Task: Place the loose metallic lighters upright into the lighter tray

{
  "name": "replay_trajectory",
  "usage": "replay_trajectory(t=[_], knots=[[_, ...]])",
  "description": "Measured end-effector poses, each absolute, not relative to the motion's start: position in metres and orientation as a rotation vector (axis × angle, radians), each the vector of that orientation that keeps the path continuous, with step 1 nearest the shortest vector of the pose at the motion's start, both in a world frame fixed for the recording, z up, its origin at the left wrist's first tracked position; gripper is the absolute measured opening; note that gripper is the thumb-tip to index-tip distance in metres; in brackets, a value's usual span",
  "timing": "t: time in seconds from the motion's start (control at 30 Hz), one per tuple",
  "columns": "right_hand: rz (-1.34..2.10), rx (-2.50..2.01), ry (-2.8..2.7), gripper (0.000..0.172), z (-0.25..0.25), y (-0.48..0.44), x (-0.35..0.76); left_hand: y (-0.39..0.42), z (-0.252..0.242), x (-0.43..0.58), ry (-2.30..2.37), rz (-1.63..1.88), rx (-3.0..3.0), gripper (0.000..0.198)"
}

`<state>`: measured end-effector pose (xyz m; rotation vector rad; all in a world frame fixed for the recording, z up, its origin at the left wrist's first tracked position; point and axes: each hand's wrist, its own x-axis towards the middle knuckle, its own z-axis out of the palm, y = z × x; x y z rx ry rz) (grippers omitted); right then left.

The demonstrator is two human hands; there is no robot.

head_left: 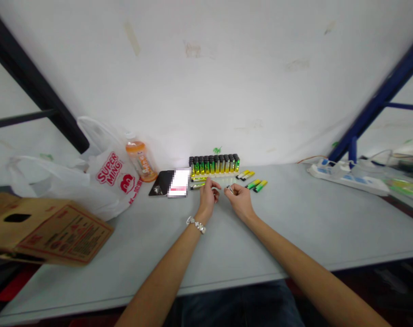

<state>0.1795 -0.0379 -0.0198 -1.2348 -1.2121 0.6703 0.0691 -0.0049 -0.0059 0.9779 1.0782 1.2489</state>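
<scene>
My left hand (209, 196), with a bracelet (196, 225) at its wrist, hovers over the table with fingers bent and apart. Nothing shows between them. Right beside its back lies a green-and-yellow stick (197, 186), partly covered by the hand. My right hand (239, 198) pinches a small silvery piece (230, 190) between thumb and fingertips; its kind is too small to tell. Behind both hands stand several upright lighter-like cylinders (214, 165), green and yellow with black tops, packed in rows. Loose ones lie to the right: a yellow-and-white pair (245, 175) and a green-and-yellow pair (256, 185).
Left of the hands lie a black flat item (160, 183) and a blurred white card (179, 183). Farther left are an orange drink bottle (141, 159), a white plastic bag (104, 181) and a cardboard box (63, 231). A power strip (349, 179) with cables sits at right.
</scene>
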Motion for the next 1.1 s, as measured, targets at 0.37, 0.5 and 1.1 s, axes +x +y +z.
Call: replay_trajectory(t=[0.37, 0.5, 1.1], knots=[[0.716, -1.157, -1.221, 0.049, -0.021, -0.039, 0.182, -0.002, -0.019, 0.072, 1.089, 1.084, 1.378, 0.053], [0.71, -1.169, -1.194, 0.046, -0.028, -0.034, 0.184, -0.005, -0.028, 0.075, 1.091, 0.999, 1.713, 0.054], [0.708, -1.154, -1.26, 0.043, -0.028, -0.033, 0.184, -0.004, -0.027, 0.073, 1.075, 1.023, 1.689, 0.052]])
